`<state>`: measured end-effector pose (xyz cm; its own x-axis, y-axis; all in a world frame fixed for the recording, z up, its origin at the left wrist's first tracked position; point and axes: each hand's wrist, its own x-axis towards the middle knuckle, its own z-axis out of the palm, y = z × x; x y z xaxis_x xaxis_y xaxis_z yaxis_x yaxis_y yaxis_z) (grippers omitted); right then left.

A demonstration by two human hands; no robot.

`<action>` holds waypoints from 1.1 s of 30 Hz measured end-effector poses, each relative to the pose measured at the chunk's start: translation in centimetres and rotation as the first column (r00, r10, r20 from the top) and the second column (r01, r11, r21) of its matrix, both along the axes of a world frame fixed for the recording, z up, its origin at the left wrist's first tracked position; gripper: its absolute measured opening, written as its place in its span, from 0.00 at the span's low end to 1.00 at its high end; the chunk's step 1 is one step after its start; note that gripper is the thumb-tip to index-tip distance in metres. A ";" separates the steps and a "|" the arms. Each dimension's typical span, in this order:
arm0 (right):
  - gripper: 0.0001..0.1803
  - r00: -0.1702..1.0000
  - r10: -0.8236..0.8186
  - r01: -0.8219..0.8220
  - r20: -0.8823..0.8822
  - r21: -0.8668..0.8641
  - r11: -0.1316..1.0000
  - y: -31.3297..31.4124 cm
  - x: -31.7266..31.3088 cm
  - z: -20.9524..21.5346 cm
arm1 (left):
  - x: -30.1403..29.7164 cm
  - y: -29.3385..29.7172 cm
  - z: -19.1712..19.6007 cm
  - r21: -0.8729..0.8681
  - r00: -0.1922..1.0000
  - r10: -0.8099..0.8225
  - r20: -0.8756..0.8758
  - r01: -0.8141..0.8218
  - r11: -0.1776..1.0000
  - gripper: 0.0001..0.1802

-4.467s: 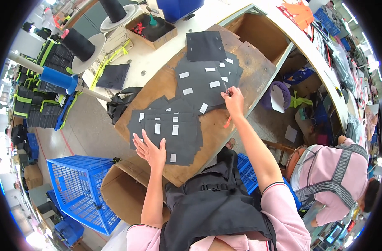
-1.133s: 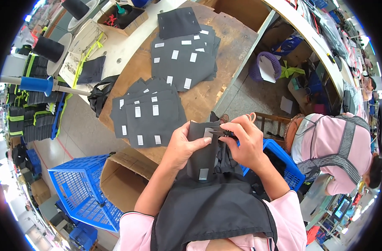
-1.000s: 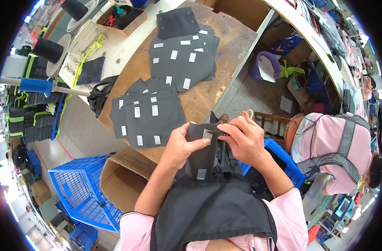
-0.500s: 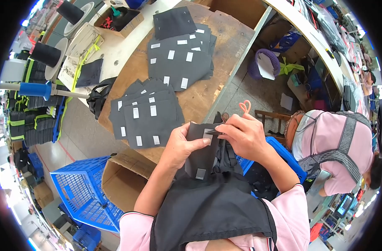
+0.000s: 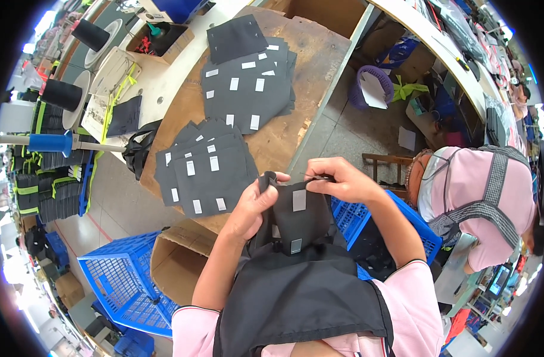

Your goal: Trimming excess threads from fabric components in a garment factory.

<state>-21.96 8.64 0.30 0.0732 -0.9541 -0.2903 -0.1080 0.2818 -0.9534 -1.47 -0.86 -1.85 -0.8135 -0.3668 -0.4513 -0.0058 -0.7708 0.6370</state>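
A dark grey fabric piece point(image 5: 310, 221) with two pale rectangular patches hangs between my hands, above the black apron on my lap. Its upper left edge is pinched between the thumb and fingers of my left hand point(image 5: 251, 208). At its upper right edge, my right hand point(image 5: 343, 180) grips the cloth between thumb and forefinger. I cannot see whether a tool is tucked in the right palm. Beyond my hands, a stack of dark fabric pieces point(image 5: 230, 178) with white patches lies on the wooden tabletop point(image 5: 278, 146). A farther pile of similar pieces point(image 5: 242, 98) lies behind it.
A blue plastic crate point(image 5: 120, 282) and a cardboard box point(image 5: 185, 256) stand at my left. Another blue crate point(image 5: 412, 229) is by my right arm. A person in pink point(image 5: 468, 196) bends over at the right. Black thread cones point(image 5: 63, 94) stand at the far left.
My right hand held a pointed metal tool with an orange loop against the upper patch; neither tool nor loop shows now. Both hands have spread the fabric piece wider, gripping its upper edge.
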 end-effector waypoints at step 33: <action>0.17 0.642 -0.452 0.039 -0.619 -0.562 0.826 2.5 4.5 -0.3 | 0.3 0.6 0.7 -0.147 0.983 0.090 0.160 -0.066 0.987 0.06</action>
